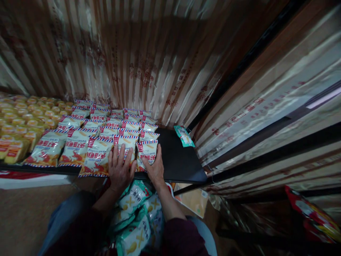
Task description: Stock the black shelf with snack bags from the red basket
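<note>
White and orange snack bags (97, 156) with red lettering and striped edges stand in rows on a dark shelf. My left hand (120, 170) lies with fingers stretched over the front of a bag (124, 142) in the front row. At the right end of that row, my right hand (156, 167) grips a snack bag (147, 151), thumb across its front and fingers along its right side. Below, between my arms, a pile of green snack bags (135, 231) rests in a container that is mostly hidden.
Yellow packaged snacks (23, 117) fill the shelf's left side. One green bag (184, 136) leans at the back right of the dark shelf (181, 160). Printed plastic sheeting (144, 64) hangs behind, and black frame bars (255, 156) run along the right. A red package (314, 213) sits lower right.
</note>
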{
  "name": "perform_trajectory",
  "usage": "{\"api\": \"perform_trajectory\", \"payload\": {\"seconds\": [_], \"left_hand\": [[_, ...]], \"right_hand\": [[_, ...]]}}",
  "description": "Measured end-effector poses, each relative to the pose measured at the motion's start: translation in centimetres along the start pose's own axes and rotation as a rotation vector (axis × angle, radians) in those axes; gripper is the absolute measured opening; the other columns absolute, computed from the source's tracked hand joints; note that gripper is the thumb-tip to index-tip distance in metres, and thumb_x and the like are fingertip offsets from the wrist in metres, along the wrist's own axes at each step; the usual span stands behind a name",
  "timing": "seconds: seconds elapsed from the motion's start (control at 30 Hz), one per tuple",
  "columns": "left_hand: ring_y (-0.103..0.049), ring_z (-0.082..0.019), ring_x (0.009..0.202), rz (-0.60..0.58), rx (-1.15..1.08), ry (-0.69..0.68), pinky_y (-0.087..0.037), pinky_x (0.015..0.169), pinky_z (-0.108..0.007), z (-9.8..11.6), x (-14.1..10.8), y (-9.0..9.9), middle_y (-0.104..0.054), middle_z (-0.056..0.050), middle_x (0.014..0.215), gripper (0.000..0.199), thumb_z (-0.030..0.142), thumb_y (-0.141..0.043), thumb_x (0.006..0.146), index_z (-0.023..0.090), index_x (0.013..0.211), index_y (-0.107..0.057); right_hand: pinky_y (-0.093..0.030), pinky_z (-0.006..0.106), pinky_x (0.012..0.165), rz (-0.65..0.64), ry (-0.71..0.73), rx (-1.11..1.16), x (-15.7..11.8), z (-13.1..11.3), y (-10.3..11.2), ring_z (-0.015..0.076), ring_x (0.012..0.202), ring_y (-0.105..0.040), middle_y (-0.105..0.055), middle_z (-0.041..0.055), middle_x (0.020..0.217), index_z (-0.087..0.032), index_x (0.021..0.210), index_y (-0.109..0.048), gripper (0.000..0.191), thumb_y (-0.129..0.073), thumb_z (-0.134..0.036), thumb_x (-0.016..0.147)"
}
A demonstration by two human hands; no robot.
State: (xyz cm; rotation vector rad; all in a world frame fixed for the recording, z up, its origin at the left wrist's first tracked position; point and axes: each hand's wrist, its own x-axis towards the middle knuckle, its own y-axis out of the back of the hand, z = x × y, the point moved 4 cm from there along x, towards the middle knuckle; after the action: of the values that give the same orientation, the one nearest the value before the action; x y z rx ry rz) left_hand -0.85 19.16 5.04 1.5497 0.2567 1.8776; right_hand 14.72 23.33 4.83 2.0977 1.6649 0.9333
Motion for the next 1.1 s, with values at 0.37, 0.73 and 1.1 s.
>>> {"api": "perform_trajectory", "payload": {"seconds": [0.37,0.73,1.1], "left_hand": [[-0.016,-0.030,0.141,-0.067,-0.014,0.037,-0.022,0.111,-0.052,-0.05,-0.07,-0.11,-0.032,-0.014,0.148,0.055,0.030,-0.054,0.084,0.017,0.136,-0.043],[-0.019,-0.029,0.140,-0.093,-0.025,0.044,-0.024,0.110,-0.051,-0.21,0.11,-0.62,-0.033,-0.013,0.148,0.055,0.027,-0.052,0.084,0.019,0.137,-0.041],[-0.016,-0.030,0.141,-0.073,-0.020,0.048,-0.022,0.111,-0.054,-0.25,0.05,-0.61,-0.029,-0.012,0.150,0.056,0.027,-0.053,0.084,0.020,0.138,-0.040]], "right_hand": [[-0.034,0.047,0.105,-0.005,0.075,-0.031,-0.61,-0.09,-0.26,0.0294,0.133,-0.036,-0.034,0.0190,0.146,-0.011,0.145,-0.018,0.086,-0.050,-0.058,0.080],[-0.043,0.044,0.094,-0.028,0.054,-0.112,-0.59,0.03,-0.62,0.0295,0.118,-0.052,-0.050,0.0167,0.134,-0.015,0.146,-0.018,0.079,-0.047,-0.056,0.084],[-0.042,0.043,0.095,-0.030,0.055,-0.088,-0.65,0.24,-0.69,0.0292,0.118,-0.051,-0.049,0.0172,0.134,-0.014,0.146,-0.018,0.083,-0.050,-0.056,0.082]]}}
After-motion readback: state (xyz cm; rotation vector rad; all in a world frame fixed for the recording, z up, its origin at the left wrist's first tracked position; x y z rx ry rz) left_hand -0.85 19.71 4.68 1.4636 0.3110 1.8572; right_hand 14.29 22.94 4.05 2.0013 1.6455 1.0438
